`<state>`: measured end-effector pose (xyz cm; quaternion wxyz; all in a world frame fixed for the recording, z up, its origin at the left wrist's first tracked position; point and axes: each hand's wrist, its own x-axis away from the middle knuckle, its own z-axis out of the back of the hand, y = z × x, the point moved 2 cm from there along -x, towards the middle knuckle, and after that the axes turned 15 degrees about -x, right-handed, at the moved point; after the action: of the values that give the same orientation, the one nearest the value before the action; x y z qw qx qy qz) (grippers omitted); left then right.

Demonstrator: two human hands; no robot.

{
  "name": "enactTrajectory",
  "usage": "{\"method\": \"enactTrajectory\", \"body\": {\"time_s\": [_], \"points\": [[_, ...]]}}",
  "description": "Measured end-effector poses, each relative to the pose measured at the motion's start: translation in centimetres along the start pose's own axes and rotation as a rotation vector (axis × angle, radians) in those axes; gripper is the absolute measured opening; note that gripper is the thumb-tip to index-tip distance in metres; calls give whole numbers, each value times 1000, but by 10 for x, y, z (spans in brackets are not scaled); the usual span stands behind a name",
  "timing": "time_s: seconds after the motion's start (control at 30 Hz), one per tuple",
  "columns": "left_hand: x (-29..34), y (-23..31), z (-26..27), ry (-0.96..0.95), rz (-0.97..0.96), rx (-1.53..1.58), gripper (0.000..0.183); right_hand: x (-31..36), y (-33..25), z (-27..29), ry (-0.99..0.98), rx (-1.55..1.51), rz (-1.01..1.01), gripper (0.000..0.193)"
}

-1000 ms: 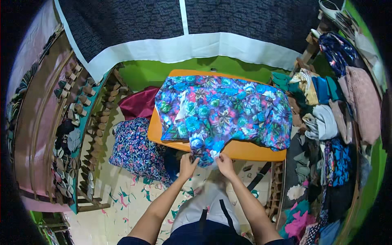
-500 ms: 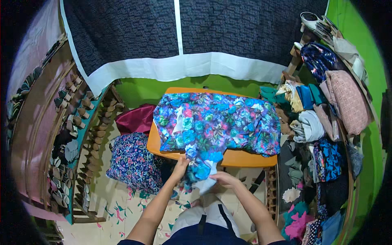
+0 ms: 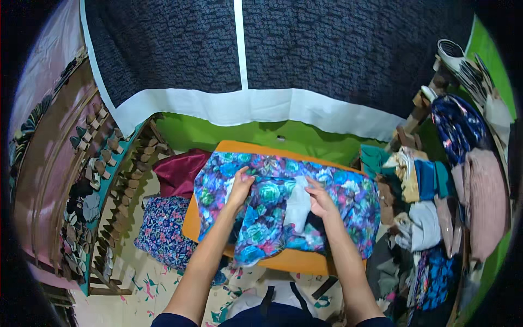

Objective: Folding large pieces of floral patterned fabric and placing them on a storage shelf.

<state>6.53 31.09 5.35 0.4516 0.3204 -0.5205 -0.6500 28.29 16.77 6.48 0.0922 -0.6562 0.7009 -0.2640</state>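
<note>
A floral cloth (image 3: 348, 210) in blue, purple and pink lies spread over an orange tabletop (image 3: 294, 261). One section of it is lifted between my hands, its lower end hanging toward the table's near edge. My left hand (image 3: 239, 189) pinches the upper left corner of that section. At its right side, my right hand (image 3: 322, 200) has thumb and fingers closed on the edge, beside a white strip (image 3: 297, 207) that looks like the cloth's reverse or a lining. The fingertips are partly hidden by the folds.
A dark floral bundle (image 3: 166, 231) and a maroon satin cloth (image 3: 180, 171) sit left of the table. Wooden racks (image 3: 117, 199) stand farther left. Folded fabrics (image 3: 425, 220) crowd the right side. Scraps (image 3: 147, 286) litter the floor; a dark curtain (image 3: 174, 49) hangs behind.
Both hands have moved up and away from me, from the table's near edge to over the tabletop. They have carried the cloth's hanging end with them, and now sit farther apart.
</note>
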Motion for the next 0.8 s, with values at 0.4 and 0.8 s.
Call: {"method": "enactTrajectory", "body": {"time_s": [0.4,0.8], "points": [[-24,-29,-39,125,49,-902,69,-81,2,106,443,711,321,53],[-56,-1,-32,227,-131,-949,30,-72,-8,99,240,1174,27,37]]}}
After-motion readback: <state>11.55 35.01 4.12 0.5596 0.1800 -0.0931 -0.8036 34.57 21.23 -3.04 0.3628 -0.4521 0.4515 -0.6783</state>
